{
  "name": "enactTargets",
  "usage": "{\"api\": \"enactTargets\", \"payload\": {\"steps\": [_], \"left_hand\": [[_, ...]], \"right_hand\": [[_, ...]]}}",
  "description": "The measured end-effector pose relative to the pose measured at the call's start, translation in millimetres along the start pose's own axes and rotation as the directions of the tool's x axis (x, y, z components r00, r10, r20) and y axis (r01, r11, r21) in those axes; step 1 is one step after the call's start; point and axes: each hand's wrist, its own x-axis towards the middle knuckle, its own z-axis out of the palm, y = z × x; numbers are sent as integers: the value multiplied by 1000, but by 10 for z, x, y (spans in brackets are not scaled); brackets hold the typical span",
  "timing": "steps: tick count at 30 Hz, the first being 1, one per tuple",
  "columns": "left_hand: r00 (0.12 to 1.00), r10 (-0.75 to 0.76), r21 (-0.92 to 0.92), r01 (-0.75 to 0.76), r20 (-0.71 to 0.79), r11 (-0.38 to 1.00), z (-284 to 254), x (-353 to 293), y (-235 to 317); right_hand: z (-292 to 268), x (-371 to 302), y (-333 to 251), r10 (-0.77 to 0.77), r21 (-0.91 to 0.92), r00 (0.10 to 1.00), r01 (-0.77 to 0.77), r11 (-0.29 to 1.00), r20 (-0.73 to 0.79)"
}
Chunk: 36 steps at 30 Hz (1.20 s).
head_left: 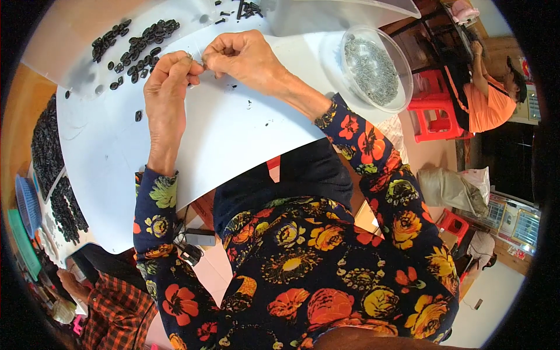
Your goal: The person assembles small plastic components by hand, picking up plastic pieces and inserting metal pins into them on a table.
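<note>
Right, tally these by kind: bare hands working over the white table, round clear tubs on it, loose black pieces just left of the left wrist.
Bare hands: 2 (left hand, right hand)
Round clear tub: 1
Loose black piece: 1
Total: 4
</note>
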Motion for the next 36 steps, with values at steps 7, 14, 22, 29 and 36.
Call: {"api": "enactTargets", "payload": {"steps": [7, 14, 22, 29, 36], "left_hand": [[997, 72, 165, -75, 21, 983, 13, -7, 4], [991, 135, 312, -131, 10, 941, 48, -17, 31], [988, 151, 314, -147, 10, 938, 16, -3, 11], [997, 70, 519, -74, 27, 852, -20, 36, 56], [963, 179, 812, -265, 199, 520, 39, -37, 58]], "right_hand": [[-4, 41, -73, 8, -141, 999, -14, 990, -45], [60, 104, -33, -49, -198, 998, 43, 979, -27], [62, 59, -45, -74, -219, 997, 72, 973, -2], [-220, 94, -134, -74, -516, 997, 77, 853, 25], [-493, 37, -86, -64, -589, 995, 8, 808, -73]]}}
